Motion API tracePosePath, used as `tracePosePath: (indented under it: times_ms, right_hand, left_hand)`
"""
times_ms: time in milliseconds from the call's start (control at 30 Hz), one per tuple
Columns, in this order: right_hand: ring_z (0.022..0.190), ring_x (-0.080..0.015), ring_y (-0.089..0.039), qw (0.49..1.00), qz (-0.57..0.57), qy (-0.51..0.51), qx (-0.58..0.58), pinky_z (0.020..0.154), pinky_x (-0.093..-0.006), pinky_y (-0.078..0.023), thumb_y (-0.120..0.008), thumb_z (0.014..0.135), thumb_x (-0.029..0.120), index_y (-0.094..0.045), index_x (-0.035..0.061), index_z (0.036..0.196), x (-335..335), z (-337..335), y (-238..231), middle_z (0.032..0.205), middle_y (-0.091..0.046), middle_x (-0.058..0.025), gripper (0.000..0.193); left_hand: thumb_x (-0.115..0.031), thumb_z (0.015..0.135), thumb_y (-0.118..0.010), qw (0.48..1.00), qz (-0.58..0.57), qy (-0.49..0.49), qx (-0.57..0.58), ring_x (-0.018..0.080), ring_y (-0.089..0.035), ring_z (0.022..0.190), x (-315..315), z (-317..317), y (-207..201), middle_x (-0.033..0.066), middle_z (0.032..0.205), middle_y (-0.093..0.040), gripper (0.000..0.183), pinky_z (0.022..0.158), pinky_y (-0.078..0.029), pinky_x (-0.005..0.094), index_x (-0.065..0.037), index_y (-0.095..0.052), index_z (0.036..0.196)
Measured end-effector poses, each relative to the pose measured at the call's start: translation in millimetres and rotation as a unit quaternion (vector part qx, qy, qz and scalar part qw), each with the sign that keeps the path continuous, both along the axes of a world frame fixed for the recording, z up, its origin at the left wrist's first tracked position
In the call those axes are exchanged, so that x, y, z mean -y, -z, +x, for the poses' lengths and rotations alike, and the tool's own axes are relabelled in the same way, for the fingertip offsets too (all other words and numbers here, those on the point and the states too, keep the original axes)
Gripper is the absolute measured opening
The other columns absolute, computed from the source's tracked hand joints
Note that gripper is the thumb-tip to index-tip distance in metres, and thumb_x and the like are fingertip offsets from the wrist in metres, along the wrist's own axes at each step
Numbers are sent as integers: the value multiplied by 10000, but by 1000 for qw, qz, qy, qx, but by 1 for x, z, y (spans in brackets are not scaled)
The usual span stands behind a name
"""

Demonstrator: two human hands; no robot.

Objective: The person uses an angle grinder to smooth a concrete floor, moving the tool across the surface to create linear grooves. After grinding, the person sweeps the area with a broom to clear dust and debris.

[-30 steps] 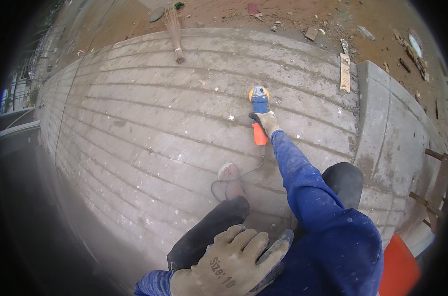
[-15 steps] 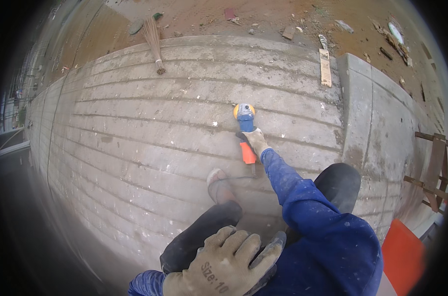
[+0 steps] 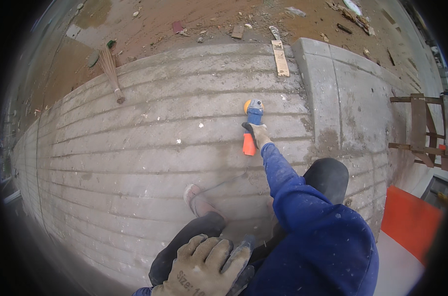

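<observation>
The right arm, in a blue sleeve, is stretching straight out ahead, its gloved right hand closing in a fist-like grip, knuckles up. The left hand, in a dusty tan glove, is resting low on the bent left knee, fingers spreading loosely and curling downward.

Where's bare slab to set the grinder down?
Left of the right hand and angle grinder: grooved concrete slab bare, between broom and foot. Crowded: at the raised curb and wood strip; left hand on knee.
</observation>
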State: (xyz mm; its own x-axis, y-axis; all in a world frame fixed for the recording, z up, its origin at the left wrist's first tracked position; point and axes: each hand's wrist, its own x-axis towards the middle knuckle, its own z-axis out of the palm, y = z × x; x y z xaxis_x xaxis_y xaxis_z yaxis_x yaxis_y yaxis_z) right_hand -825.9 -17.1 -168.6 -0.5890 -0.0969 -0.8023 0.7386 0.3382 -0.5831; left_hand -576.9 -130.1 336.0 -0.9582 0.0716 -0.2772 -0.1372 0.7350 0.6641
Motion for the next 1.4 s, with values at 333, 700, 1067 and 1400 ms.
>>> tracePosePath:
  times_ms: [333,700,1067,1400]
  right_hand:
    - [603,-258,-689,970,18,229,-79,561,-403,-576,-904,701,157,-678,-85,933,-74,-93,26,812,-703,-142,405]
    - [638,-232,-700,989,-41,135,-46,585,-380,-576,-909,702,188,-718,-52,973,-38,-73,26,841,-722,-120,409]
    - [580,-206,-665,997,-17,-16,-77,519,-363,-544,-918,716,159,-720,-42,886,40,-87,48,768,-699,-98,329]
    - [648,-250,-679,983,-32,148,-99,613,-396,-586,-835,825,178,-775,5,1014,-100,-162,50,817,-685,-117,263]
  left_hand:
    - [-249,846,-747,1000,-19,4,6,377,-623,1071,0,-5,5,193,1155,-631,588,950,-480,501,2,-597,1357]
    - [-247,868,-715,999,6,27,23,378,-625,1023,5,-13,-3,194,1102,-635,539,928,-484,496,8,-613,1332]
    - [-211,855,-728,995,22,4,97,393,-621,1023,19,-17,3,202,1099,-626,598,931,-492,513,21,-580,1385]
    - [-244,872,-628,993,4,13,117,384,-618,1132,23,15,13,206,1215,-629,544,1031,-470,530,-1,-593,1357]
